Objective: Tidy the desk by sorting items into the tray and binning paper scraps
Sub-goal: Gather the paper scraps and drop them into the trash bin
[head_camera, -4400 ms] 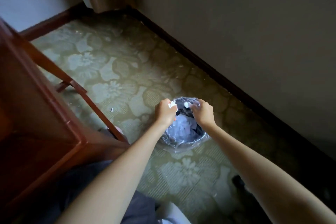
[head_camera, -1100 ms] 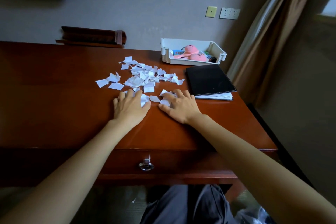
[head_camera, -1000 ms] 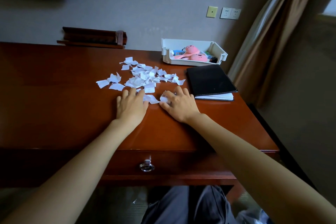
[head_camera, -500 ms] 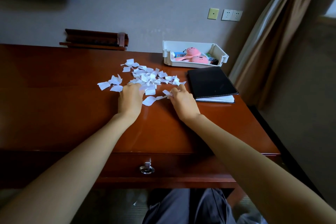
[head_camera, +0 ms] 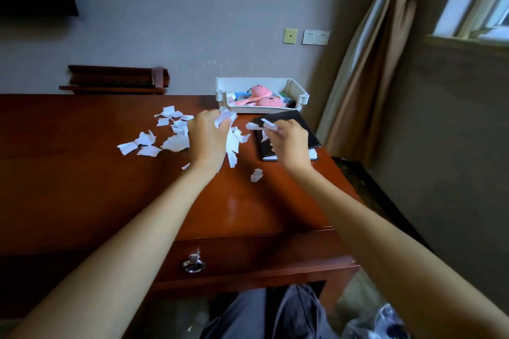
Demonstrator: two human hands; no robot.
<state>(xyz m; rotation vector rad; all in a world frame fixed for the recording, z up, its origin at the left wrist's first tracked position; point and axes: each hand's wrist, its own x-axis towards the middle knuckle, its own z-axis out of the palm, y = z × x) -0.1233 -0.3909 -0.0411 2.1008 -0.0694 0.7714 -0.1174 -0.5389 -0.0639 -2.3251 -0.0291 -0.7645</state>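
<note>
Torn white paper scraps lie scattered on the red-brown desk. My left hand is raised above the desk and grips a bunch of scraps, some dangling below it. My right hand is lifted too and pinches a few scraps over the black notebook. One loose scrap lies near the desk's front right. The white tray at the back holds pink toys and small items. The bin's plastic liner shows at the bottom right, on the floor.
The desk's right edge drops off beside a curtain and a wall. A dark wooden rack stands at the back left. A drawer with a metal ring pull faces me above my knees.
Earlier both hands were over the bin on the floor. They then raked scraps together flat on the desk, and now both have closed on scraps and lifted them off the surface.
</note>
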